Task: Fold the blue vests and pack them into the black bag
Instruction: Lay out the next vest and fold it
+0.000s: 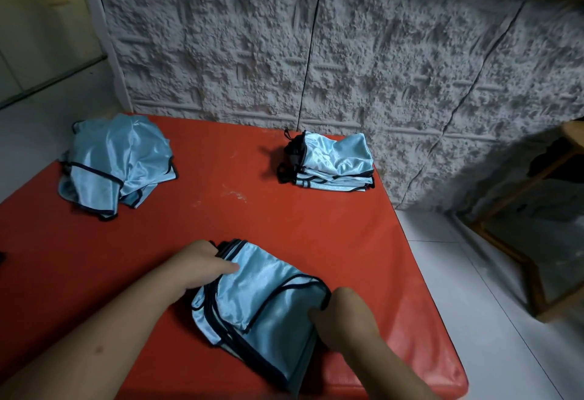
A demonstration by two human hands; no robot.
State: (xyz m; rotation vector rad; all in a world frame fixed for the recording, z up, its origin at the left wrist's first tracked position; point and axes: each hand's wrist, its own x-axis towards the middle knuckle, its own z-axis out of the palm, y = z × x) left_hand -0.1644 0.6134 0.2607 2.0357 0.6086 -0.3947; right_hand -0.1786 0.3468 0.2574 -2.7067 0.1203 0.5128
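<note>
A folded light-blue vest with dark trim [259, 298] lies on the red table [284, 216] near the front edge. My left hand [202, 263] grips its far left edge, thumb lying on top of the fabric. My right hand [344, 311] holds its right edge, fingers tucked under the cloth. A neat stack of folded blue vests [335, 162] sits at the back right by the wall, with the black bag [292, 156] bunched against its left side. A loose heap of unfolded blue vests [117, 162] lies at the table's back left corner.
A textured grey wall [316, 51] backs the table, with a thin black cord [311, 51] hanging down it. White tiled floor [474, 273] lies to the right, where a wooden frame [521, 260] stands. A dark object pokes in at the far left edge.
</note>
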